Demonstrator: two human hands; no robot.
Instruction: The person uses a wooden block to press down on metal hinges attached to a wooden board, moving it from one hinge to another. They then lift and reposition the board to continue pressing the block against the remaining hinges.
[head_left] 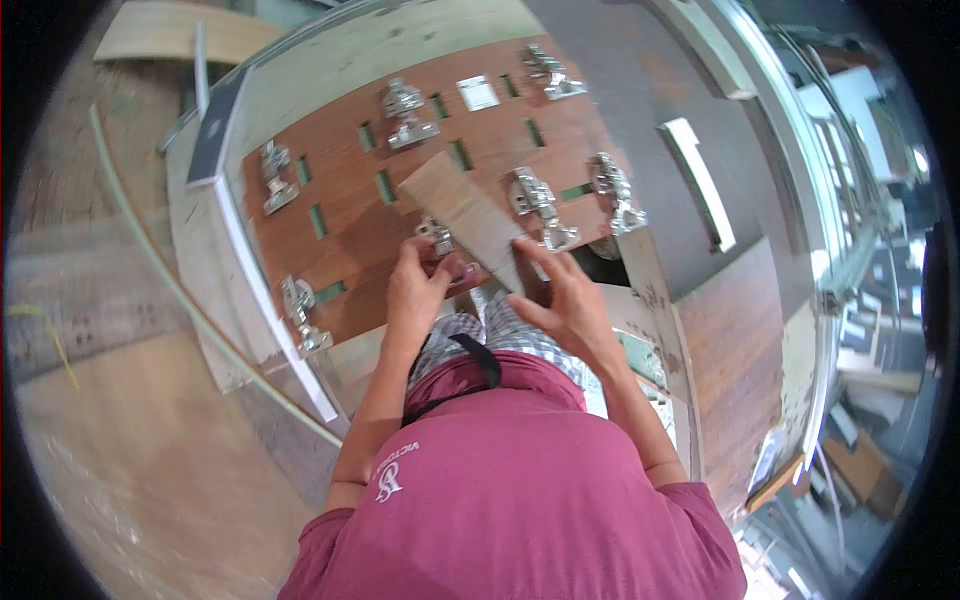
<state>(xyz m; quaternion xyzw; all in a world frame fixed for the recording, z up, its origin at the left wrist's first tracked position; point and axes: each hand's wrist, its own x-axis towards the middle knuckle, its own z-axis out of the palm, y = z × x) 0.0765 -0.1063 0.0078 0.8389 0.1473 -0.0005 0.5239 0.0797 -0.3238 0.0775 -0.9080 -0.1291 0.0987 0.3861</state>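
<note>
A flat wooden piece [462,207] lies slantwise over a reddish-brown slotted board [345,255]. My right hand [570,305] grips its near end, thumb and fingers on opposite edges. My left hand [425,280] is at the left of the piece, with its fingers curled round a metal hinge [437,235], partly hidden by the fingers and the wood. More metal hinges sit on the board, one [540,205] to the right of the wooden piece, another [408,115] beyond it and one [303,312] near the left corner.
A white strip [270,280] borders the board's left side. On the dark surface at right lies a white bar [700,185]. A small white label [478,93] is near the far edge. Below right is a brown panel [735,350]; at left, a plastic-covered sheet [150,450].
</note>
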